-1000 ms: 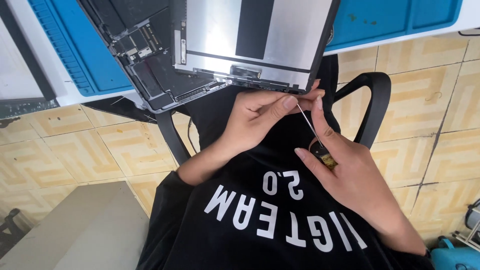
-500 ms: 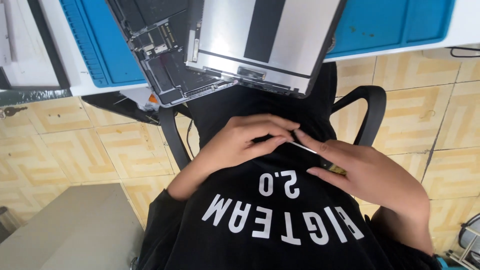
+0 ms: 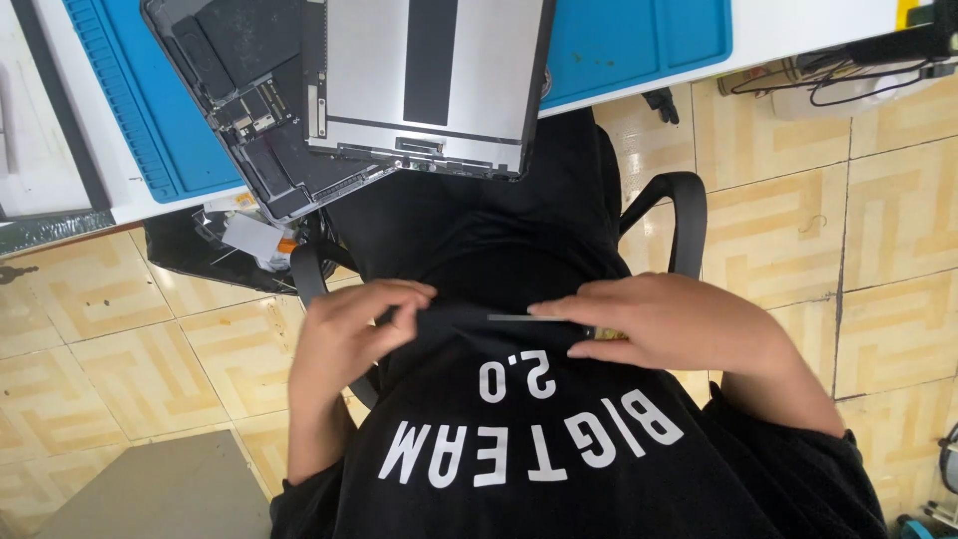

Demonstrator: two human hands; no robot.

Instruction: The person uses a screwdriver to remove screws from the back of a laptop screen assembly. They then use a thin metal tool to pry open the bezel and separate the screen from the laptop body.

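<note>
Fingers of the right hand point(image 3: 679, 324) were pinched around a thin screwdriver point(image 3: 539, 318), whose metal shaft pointed toward nine o'clock and whose yellowish handle end showed only as a sliver under the palm. The tool lay flat against the person's black shirt point(image 3: 519, 439), just above its white lettering. At nine o'clock from the tool's tip, the left hand point(image 3: 349, 334) was curled, its fingertips gripping a fold of the shirt cloth; tip and fingers were near each other, though whether they touched could not be told.

Behind both hands, toward twelve o'clock, ran the black chair point(image 3: 679, 220), one armrest looping at one o'clock from the right hand. Further toward twelve o'clock, an opened tablet point(image 3: 249, 90) lay on a blue mat point(image 3: 629, 40) at the table's edge, its dark insides and boards bared. Its lifted screen panel point(image 3: 429, 80), silver-backed with a dark strip down the middle, lay tilted across the tablet's right part and overhung the table edge.

At ten o'clock from the left hand, a dark tray point(image 3: 220, 250) with scraps of white and orange stuck out below the table. Yellow patterned floor tiles point(image 3: 878, 220) spread at three o'clock, and cables point(image 3: 848, 70) lay on the table at two o'clock.
</note>
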